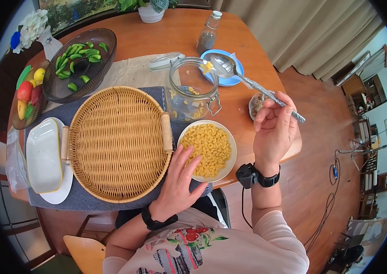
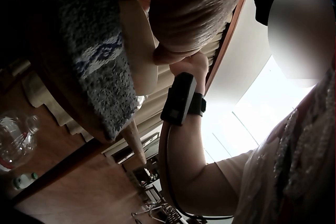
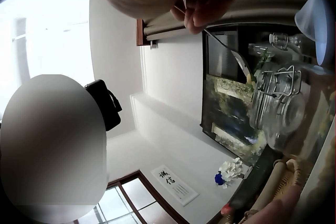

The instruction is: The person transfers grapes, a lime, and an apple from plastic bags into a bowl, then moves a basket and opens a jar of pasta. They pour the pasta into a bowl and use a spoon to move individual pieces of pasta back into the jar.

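In the head view my right hand (image 1: 273, 125) grips the patterned handle of a metal spoon (image 1: 266, 92). The spoon's head is over the mouth of a clip-top glass jar (image 1: 189, 100), with a little yellow macaroni (image 1: 206, 67) at its tip. More macaroni lies inside the jar, whose lid (image 1: 165, 60) is swung back. My left hand (image 1: 179, 189) has its fingers spread at the left rim of a white bowl (image 1: 232, 157) filled with macaroni. The right wrist view shows the spoon (image 3: 223, 44) beside the jar (image 3: 278, 106).
A round wicker basket (image 1: 120, 144) sits left of the bowl on a grey cloth (image 1: 88, 208). Behind the jar are a blue plate (image 1: 234, 81) and a corked-looking bottle (image 1: 207, 36). A small glass dish (image 1: 256, 107) stands under the right hand. White dishes (image 1: 45, 157) and a cucumber bowl (image 1: 109, 68) lie left.
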Motion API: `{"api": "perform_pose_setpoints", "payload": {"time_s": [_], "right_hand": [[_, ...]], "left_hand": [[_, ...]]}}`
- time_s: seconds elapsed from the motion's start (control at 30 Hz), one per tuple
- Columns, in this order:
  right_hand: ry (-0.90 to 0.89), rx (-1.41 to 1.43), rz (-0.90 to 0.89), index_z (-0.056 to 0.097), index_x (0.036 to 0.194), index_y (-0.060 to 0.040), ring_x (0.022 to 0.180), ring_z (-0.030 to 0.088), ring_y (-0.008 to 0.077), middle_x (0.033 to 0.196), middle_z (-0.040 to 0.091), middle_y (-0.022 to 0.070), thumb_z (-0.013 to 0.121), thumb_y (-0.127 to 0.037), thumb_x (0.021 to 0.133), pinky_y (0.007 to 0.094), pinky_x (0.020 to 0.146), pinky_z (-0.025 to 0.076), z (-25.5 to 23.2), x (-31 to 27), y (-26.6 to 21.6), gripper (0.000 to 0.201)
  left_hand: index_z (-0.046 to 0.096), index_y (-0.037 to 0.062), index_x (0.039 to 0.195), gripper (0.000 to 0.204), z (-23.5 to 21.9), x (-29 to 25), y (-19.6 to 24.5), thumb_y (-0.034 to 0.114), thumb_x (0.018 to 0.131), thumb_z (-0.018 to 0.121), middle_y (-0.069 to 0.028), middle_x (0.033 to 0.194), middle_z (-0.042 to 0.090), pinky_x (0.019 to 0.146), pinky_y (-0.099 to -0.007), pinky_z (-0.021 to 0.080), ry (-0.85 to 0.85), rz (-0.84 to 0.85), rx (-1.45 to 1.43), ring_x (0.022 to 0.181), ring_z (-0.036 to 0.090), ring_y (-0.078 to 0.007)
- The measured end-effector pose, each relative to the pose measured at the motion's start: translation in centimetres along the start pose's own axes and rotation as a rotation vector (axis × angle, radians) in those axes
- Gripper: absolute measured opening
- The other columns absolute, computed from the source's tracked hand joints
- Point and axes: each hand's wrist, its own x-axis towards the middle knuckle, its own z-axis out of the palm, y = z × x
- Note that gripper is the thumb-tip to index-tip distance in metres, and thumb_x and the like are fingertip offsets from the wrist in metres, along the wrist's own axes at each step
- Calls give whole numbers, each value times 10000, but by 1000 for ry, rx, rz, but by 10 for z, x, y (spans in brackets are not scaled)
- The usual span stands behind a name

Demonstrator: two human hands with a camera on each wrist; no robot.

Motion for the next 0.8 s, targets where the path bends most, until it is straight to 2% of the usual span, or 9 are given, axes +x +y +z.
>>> {"api": "perform_pose_setpoints", "payload": {"time_s": [0.23, 0.4, 0.6, 0.7, 0.8], "right_hand": [[-8, -55, -33, 510, 1080, 11, 602, 538, 114, 879, 594, 113, 393, -311, 942, 196, 460, 413, -2, -6, -1, 369], [9, 42, -63, 483, 1084, -23, 584, 528, 131, 844, 585, 118, 367, -326, 947, 215, 458, 409, -9, -14, -8, 352], [104, 114, -100, 467, 923, -33, 535, 473, 153, 680, 474, 70, 351, -327, 952, 254, 448, 406, -26, -27, -17, 317], [48, 9, -4, 481, 858, -17, 522, 443, 140, 635, 439, 50, 374, -304, 949, 257, 469, 396, -45, -34, -15, 319], [77, -125, 59, 480, 855, -11, 526, 449, 139, 620, 435, 47, 381, -294, 949, 254, 478, 394, -55, -40, -11, 315]], "left_hand": [[366, 16, 1239, 670, 1, 0, 0, 103, 665, 701, -222, 1336, 302, 1024, -479, 227, 3, 3, -8, 1269, 240, -414], [361, 19, 1242, 677, 1, 0, 0, 98, 663, 702, -223, 1339, 299, 1024, -480, 228, 6, 6, 0, 1269, 240, -415], [355, 20, 1244, 680, 1, 0, 0, 97, 664, 701, -225, 1342, 297, 1025, -484, 227, 8, 13, 5, 1267, 240, -420], [356, 21, 1250, 679, -1, 1, 2, 92, 669, 701, -224, 1335, 300, 1020, -486, 242, 9, 13, 5, 1258, 250, -425], [357, 23, 1257, 682, -2, 2, 3, 88, 673, 702, -224, 1329, 302, 1016, -487, 257, 8, 11, 7, 1250, 260, -430]]}}
